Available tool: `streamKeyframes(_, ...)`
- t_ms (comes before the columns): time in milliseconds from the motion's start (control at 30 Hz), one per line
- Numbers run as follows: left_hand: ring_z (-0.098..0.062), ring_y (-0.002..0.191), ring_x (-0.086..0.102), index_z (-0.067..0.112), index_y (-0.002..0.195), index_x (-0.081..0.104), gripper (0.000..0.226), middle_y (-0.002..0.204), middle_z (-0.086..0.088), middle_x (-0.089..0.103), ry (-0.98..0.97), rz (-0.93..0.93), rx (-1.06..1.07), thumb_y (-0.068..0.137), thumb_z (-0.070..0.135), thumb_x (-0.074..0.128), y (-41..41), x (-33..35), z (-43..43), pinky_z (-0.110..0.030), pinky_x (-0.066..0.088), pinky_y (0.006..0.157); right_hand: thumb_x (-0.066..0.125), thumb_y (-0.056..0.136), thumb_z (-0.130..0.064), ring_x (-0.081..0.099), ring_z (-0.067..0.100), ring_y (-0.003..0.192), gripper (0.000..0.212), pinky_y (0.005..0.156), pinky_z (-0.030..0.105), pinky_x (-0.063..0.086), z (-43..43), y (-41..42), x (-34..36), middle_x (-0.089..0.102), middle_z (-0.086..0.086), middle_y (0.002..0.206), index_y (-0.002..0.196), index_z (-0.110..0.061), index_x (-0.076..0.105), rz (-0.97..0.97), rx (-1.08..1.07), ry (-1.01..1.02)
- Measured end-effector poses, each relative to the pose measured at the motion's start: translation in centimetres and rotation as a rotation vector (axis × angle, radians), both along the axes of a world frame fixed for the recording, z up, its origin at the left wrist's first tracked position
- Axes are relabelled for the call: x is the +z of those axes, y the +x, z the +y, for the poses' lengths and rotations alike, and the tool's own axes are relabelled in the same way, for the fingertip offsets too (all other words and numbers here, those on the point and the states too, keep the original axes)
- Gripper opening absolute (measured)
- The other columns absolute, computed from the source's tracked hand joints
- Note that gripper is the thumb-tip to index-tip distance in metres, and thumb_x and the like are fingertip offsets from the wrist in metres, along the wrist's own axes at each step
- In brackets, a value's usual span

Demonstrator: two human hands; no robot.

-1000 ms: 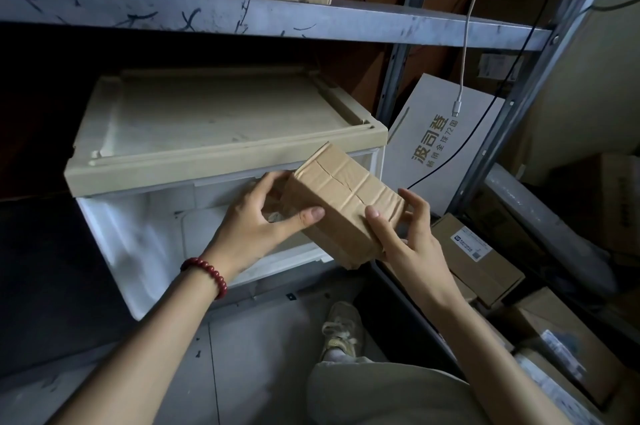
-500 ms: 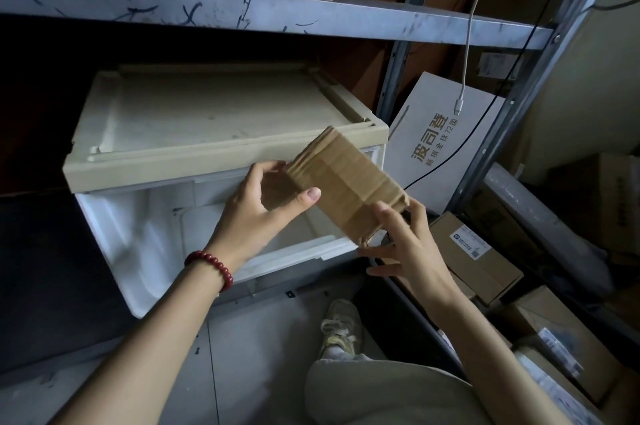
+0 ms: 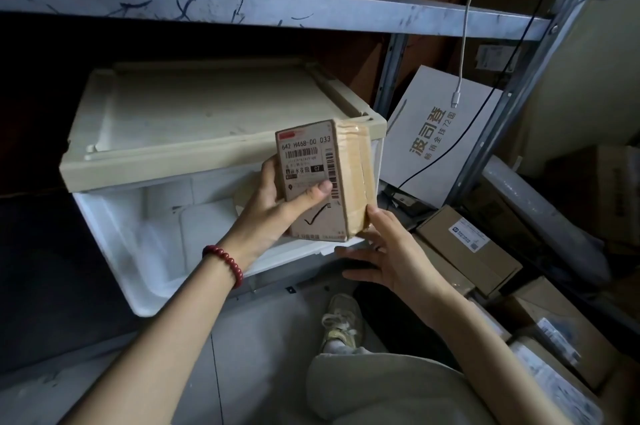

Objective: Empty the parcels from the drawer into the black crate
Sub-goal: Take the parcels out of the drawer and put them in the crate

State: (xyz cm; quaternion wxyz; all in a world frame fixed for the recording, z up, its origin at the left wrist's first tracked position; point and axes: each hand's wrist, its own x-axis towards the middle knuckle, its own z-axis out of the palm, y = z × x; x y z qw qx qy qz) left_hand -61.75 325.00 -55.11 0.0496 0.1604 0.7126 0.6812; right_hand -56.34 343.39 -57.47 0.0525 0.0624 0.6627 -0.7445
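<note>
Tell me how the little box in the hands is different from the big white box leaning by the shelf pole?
The parcel is brown cardboard wrapped in tape; the white box is pale with golden writing. The parcel bears a barcode label with a black tick; the white box shows none. The left hand holds the parcel upright, the right hand touching its lower corner; the white box leans tilted, untouched. Both are closed boxes.

The brown cardboard parcel point(image 3: 346, 175) is upright before the open white plastic drawer point(image 3: 114, 227), which sits under the grey metal shelf point(image 3: 242, 5), left of cardboard boxes point(image 3: 446, 251).
</note>
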Motion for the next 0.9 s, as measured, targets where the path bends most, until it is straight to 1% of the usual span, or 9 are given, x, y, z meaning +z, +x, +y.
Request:
streamKeyframes(100,0.0,0.11,0.055,0.036,0.134,0.029,0.083,0.119,0.017,0.058,0.011,0.001,0.024,0.065,0.052,0.072,0.1,-0.4,0.9,-0.035,0.051,0.092,0.049,0.093,-0.047,0.067,0.009,0.098,0.037,0.076,0.03,0.058,0.1,0.2,0.1,0.061,-0.004,0.118,0.127,-0.032,0.05,0.103,-0.077,0.158)
streamKeyframes(200,0.01,0.103,0.054,0.037,0.132,0.025,0.081,0.114,0.023,0.055,-0.021,0.039,0.076,0.065,0.054,0.067,0.6,-0.8,2.3,-0.018,0.047,0.078,0.049,0.096,-0.042,0.064,0.006,0.101,0.043,0.091,0.035,0.053,0.5,0.5,0.2,0.06,-0.003,0.123,0.138,-0.035,0.041,0.201,-0.162,0.314)
streamKeyframes(300,0.003,0.107,0.053,0.039,0.132,0.025,0.081,0.116,0.023,0.054,-0.086,0.065,0.1,0.067,0.057,0.07,1.2,-1.5,3.9,-0.022,0.046,0.082,0.044,0.098,-0.042,0.062,-0.001,0.102,0.04,0.099,0.037,0.05,1.2,1.4,-0.1,0.061,-0.016,0.116,0.138,-0.04,0.041,0.201,-0.204,0.367)
streamKeyframes(433,0.014,0.106,0.05,0.057,0.124,0.027,0.072,0.121,0.025,0.053,-0.294,0.123,0.025,0.067,0.055,0.072,2.9,-3.1,6.5,-0.016,0.045,0.083,0.044,0.094,-0.057,0.058,-0.016,0.098,0.014,0.094,0.027,0.05,3.2,3.6,-1.9,0.061,-0.042,0.097,0.101,-0.065,0.053,0.15,-0.305,0.364)
streamKeyframes(533,-0.009,0.121,0.048,0.047,0.137,0.03,0.079,0.134,0.008,0.051,-0.454,0.142,-0.094,0.073,0.043,0.077,3.9,-3.8,8.9,-0.032,0.043,0.101,0.047,0.09,-0.06,0.06,-0.013,0.097,0.023,0.086,0.017,0.049,5.4,5.5,-3.7,0.064,-0.032,0.108,0.112,-0.058,0.053,0.1,-0.359,0.343)
streamKeyframes(600,-0.011,0.12,0.048,0.041,0.14,0.032,0.08,0.134,0.004,0.051,-0.512,0.183,-0.144,0.074,0.037,0.078,4.3,-3.4,11.0,-0.027,0.039,0.099,0.051,0.09,-0.057,0.062,0.003,0.108,0.044,0.098,0.033,0.049,7.2,6.4,-4.3,0.065,-0.015,0.121,0.13,-0.039,0.051,0.061,-0.419,0.295)
streamKeyframes(667,-0.011,0.118,0.049,0.035,0.138,0.036,0.077,0.133,0.005,0.052,-0.53,0.22,-0.15,0.074,0.035,0.079,4.5,-2.5,13.1,-0.022,0.036,0.093,0.054,0.091,-0.053,0.061,0.009,0.113,0.047,0.103,0.04,0.046,8.6,7.0,-4.1,0.064,-0.013,0.121,0.132,-0.029,0.05,0.078,-0.491,0.257)
streamKeyframes(800,-0.009,0.111,0.053,0.026,0.137,0.036,0.077,0.125,0.009,0.056,-0.541,0.216,-0.188,0.075,0.035,0.079,5.4,-1.1,17.3,-0.017,0.04,0.087,0.057,0.09,-0.052,0.054,-0.016,0.097,0.049,0.09,0.019,0.047,11.6,8.7,-3.2,0.056,-0.031,0.105,0.133,-0.033,0.044,0.141,-0.648,0.242)
streamKeyframes(900,0.004,0.096,0.05,0.025,0.135,0.037,0.074,0.108,0.02,0.052,-0.552,0.234,-0.243,0.075,0.034,0.079,6.5,-0.6,20.1,0.002,0.034,0.069,0.059,0.09,-0.048,0.056,-0.009,0.103,0.044,0.09,0.021,0.048,13.8,10.3,-3.1,0.057,-0.026,0.107,0.128,-0.035,0.041,0.162,-0.724,0.234)
